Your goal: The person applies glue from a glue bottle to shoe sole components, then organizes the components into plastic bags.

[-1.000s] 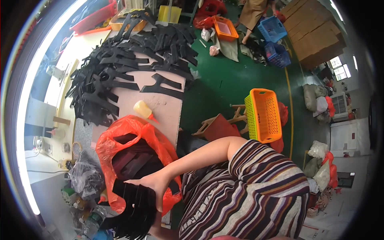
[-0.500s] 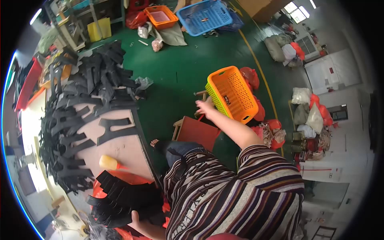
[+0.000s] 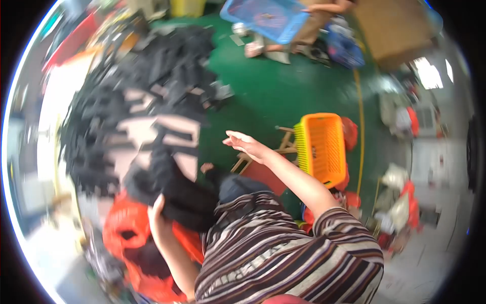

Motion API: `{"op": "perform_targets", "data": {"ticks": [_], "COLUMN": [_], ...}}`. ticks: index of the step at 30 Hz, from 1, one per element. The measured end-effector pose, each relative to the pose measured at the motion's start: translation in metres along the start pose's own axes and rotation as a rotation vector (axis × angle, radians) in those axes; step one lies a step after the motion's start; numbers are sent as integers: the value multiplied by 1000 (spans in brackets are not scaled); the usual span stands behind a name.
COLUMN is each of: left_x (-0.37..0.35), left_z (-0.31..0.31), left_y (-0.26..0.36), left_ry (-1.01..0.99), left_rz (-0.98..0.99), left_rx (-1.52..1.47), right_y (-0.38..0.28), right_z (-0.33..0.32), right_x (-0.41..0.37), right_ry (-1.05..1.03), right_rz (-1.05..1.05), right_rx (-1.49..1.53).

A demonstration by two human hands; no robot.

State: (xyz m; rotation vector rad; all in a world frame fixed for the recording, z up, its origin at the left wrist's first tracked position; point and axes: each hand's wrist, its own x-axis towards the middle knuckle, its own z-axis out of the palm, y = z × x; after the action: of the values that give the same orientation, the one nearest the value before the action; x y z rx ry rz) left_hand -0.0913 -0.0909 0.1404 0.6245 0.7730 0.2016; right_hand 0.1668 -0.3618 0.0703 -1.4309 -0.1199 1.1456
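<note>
A thick stack of black cut pieces [image 3: 182,195], blurred by motion, lies against my left hand [image 3: 158,210]. The thumb shows along the near side of the stack, and the fingers are hidden behind it. My right hand [image 3: 245,144] is empty, held in the air with its fingers extended, left of the orange basket [image 3: 326,147]. Below the stack sits a red plastic bag [image 3: 121,223] with dark contents. More dark cut pieces [image 3: 167,61] are spread over the pale table [image 3: 185,164] beyond the stack.
A yellow-green basket [image 3: 302,147] is nested with the orange one. Near it are a wooden stool [image 3: 287,139] and red bags [image 3: 349,133]. At the top, another person's arm [image 3: 329,7] reaches to a blue basket [image 3: 273,20]. A cardboard box [image 3: 395,30] stands top right.
The black stack and my left hand have moved up, off the red bag and toward the table. My right hand has moved away from the orange basket. The view has shifted, and another person's arm now shows.
</note>
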Motion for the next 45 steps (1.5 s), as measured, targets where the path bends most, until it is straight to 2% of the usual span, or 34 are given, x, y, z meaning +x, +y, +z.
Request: {"op": "perform_targets", "data": {"ticks": [3, 4, 6, 7, 8, 9, 10, 11, 12, 13, 14, 16, 18, 20, 23, 27, 30, 32, 34, 36, 38, 40, 42, 43, 45], "left_x": [9, 15, 18, 17, 16, 18, 20, 25, 28, 22, 29, 55, 69, 123, 143, 157, 148, 104, 39, -15, -45, -56, -59, -60, -60], "left_z": [4, 2, 17, 29, 40, 41, 40, 32, 28, 39, 23, -27, -54, -138, -120, -113, -143, -133, -129, -92, -91, -108, -110, -109, -103], "left_y": [-8, -14, -30, -32, -32, -40, -50, -61, -67, -64, -63, -56, -25, -37, -19, -25, -22, 1, 26, 46, 47, 35, 27, 22, 17], "left_ry": [-24, -58, -126, 7, 141, 220, 211, 226, 236, 319, 221, 20, 502, 727, 789, 788, 603, 396, 219, 45, 68, 75, 105, 139, 223], "left_rz": [-93, -138, 22, 2, -22, -8, 29, 27, 22, 33, 54, 94, 300, 512, 313, 197, 279, 409, 435, 629, 691, 677, 655, 667, 652], "left_rx": [43, 83, 120, 95, 70, 52, 63, 129, 199, 270, 242, 186, 329, 680, 1265, 1403, 870, 203, -201, -313, -305, -415, -455, -481, -335], "right_y": [-41, -46, -24, -32, -33, -32, -30, -25, -25, -29, -33, -22, -27, -23, -33, -23, -36, -44, -40, -32, -25, 15, 42, 61, 76], "right_z": [80, 97, 132, 144, 149, 153, 157, 159, 153, 143, 131, 103, 77, 48, 39, 39, 65, 80, 100, 123, 152, 165, 176, 180, 177], "right_x": [6, 3, -3, -6, -6, -7, -7, -6, -1, 1, 1, 2, -1, 3, 0, 10, 20, 35, 58, 84, 108, 147, 157, 165, 163], "right_ry": [-341, -406, -238, -161, -150, -142, -139, -72, -88, -119, -145, -77, -35, 66, 146, 94, 9, -109, -207, -326, -411, -447, -122, -139, -103], "right_rz": [-57, 14, -53, 38, 22, 9, -4, 23, 55, 187, 318, 295, 269, 367, 359, 371, 403, 484, 454, 482, 435, 306, 91, -35, -110], "right_rx": [84, 199, 31, -70, -91, -110, -128, -4, 33, 110, 182, 252, 329, 442, 449, 379, 294, 278, 166, 81, -95, -333, -745, -698, -732]}}
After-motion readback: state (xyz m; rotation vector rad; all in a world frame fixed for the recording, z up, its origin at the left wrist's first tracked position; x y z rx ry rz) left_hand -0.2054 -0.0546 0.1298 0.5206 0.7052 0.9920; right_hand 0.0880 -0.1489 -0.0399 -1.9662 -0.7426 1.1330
